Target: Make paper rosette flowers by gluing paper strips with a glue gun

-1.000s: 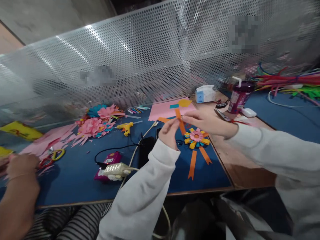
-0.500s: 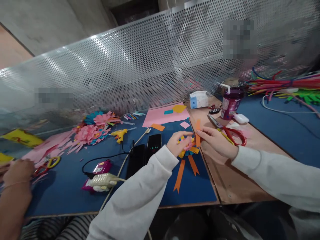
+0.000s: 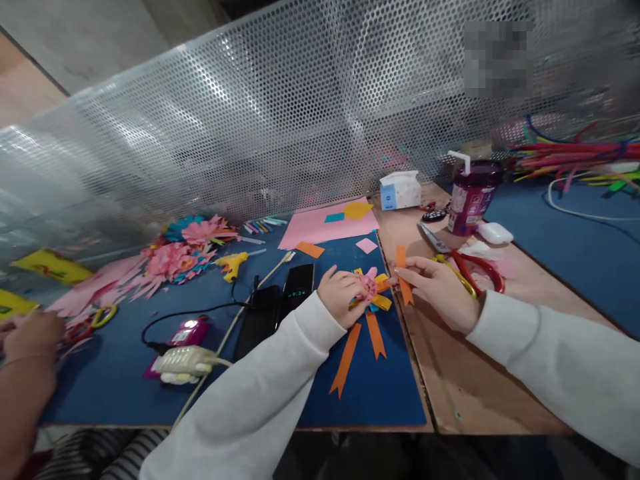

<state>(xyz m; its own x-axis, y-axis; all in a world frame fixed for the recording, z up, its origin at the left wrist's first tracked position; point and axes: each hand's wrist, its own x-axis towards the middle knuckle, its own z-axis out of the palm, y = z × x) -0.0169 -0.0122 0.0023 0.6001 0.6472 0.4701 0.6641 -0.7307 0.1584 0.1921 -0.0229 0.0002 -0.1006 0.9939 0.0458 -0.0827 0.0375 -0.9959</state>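
My left hand [image 3: 341, 297] is closed on a small paper flower [image 3: 383, 301] with a pink centre and yellow, orange and blue loops. Its fingers cover part of the pink centre. Between the thumb and fingers of my right hand [image 3: 445, 288] is an orange paper strip [image 3: 405, 292] with a notched lower end, just right of the flower. Two orange paper tails [image 3: 346, 360] with forked ends lie on the blue tabletop below the flower. Red-and-yellow-handled scissors [image 3: 475, 267] lie just beyond my right hand, blades pointing away.
Phones [image 3: 299, 283], a yellow glue gun [image 3: 231, 265] and a power strip [image 3: 183, 361] with cables lie left. Behind are a pink sheet [image 3: 315, 230], a tissue pack [image 3: 400, 191] and a purple cup [image 3: 470, 200]. Another person's hand [image 3: 34, 333] works at far left.
My left fingers have closed in over the flower's pink centre, and the flower looks turned. The orange strip in my right hand has tilted. The whole view has shifted slightly.
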